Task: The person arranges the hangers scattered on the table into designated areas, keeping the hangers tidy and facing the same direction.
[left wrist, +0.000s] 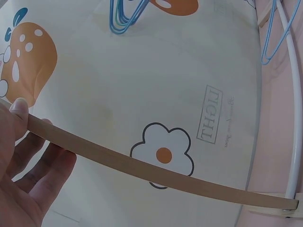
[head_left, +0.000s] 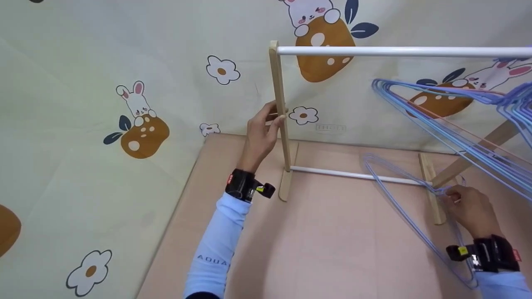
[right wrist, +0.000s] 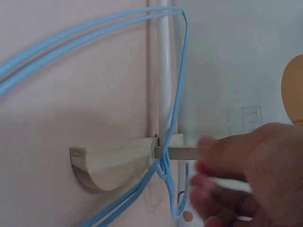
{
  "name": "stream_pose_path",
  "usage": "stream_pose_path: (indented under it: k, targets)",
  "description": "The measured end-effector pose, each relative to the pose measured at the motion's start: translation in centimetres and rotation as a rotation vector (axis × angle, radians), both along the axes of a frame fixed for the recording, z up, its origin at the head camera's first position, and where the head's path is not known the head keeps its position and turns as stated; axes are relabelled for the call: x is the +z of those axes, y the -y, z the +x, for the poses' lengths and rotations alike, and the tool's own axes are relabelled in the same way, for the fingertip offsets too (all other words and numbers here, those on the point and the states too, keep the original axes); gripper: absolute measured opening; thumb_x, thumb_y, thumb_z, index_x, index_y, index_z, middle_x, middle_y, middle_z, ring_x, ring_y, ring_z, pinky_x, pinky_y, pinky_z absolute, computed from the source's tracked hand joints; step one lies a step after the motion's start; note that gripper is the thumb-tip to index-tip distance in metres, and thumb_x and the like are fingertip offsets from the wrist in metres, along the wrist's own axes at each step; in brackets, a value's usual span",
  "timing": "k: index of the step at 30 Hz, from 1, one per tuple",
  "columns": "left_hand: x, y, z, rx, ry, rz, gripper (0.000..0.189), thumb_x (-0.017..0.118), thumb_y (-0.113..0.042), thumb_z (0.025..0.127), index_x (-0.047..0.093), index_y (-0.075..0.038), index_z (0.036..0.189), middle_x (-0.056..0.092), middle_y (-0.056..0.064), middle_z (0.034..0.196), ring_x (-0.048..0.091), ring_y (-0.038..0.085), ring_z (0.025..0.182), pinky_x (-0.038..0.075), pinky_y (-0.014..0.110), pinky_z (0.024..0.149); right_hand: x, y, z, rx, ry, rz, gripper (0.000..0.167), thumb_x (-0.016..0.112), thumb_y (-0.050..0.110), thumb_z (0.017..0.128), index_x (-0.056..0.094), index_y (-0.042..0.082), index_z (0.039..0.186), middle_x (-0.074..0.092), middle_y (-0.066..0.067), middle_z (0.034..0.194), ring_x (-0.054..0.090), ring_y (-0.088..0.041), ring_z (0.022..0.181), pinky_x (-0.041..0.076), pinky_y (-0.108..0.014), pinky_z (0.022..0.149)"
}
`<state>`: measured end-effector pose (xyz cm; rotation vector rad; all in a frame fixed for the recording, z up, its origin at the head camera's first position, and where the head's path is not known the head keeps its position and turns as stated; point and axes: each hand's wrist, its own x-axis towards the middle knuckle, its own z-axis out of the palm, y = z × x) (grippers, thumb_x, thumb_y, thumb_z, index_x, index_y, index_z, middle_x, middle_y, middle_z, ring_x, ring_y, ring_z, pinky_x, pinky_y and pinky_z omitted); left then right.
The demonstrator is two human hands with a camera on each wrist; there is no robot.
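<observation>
My left hand (head_left: 262,131) grips the wooden upright (head_left: 282,141) at the left end of a small clothes rack, thumb on one side and fingers on the other. A light blue wire clothes hanger (head_left: 399,207) slants across the rack's lower white bar (head_left: 332,172). Close to that hanger's neck is my right hand (head_left: 474,209), its fingers loosely bent. In the right wrist view the hanger's hook (right wrist: 179,213) sits just beside the blurred fingertips, with no wire visible between them. The right wooden upright (right wrist: 177,152) passes behind these fingers.
A bunch of blue and purple wire hangers (head_left: 453,137), with one reddish among them, hangs at the right. The upper white rail (head_left: 395,51) spans the rack. Wooden feet (head_left: 434,207) rest on the pinkish tabletop (head_left: 328,241); a patterned wall covering (head_left: 174,62) stands behind.
</observation>
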<state>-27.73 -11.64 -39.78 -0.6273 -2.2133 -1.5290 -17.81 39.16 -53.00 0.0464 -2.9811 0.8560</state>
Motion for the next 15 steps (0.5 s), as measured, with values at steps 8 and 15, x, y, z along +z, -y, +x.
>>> stream_pose_path:
  k: [8,15]
  targets:
    - [-0.1,0.0,0.1,0.005,-0.002,-0.007,0.035,0.058,-0.007,0.104,0.055,0.003,0.138,0.066,0.014,0.118,0.066,0.022,0.105,0.058,0.028,0.087,-1.5,-0.7,0.1,-0.058,0.149,-0.015,0.033,0.066,0.015,0.098,0.063,-0.017,0.106,0.064,-0.024,0.088,0.059,-0.033,0.073,0.047,-0.035,0.055]
    - [0.1,-0.1,0.0,0.015,-0.008,-0.024,0.034,0.058,-0.008,0.105,0.056,0.002,0.137,0.066,0.014,0.117,0.066,0.021,0.105,0.058,0.028,0.086,-2.3,-0.6,0.0,-0.08,0.132,-0.024,0.026,0.066,0.012,0.098,0.067,-0.015,0.1,0.063,-0.015,0.08,0.056,-0.028,0.067,0.043,-0.034,0.051]
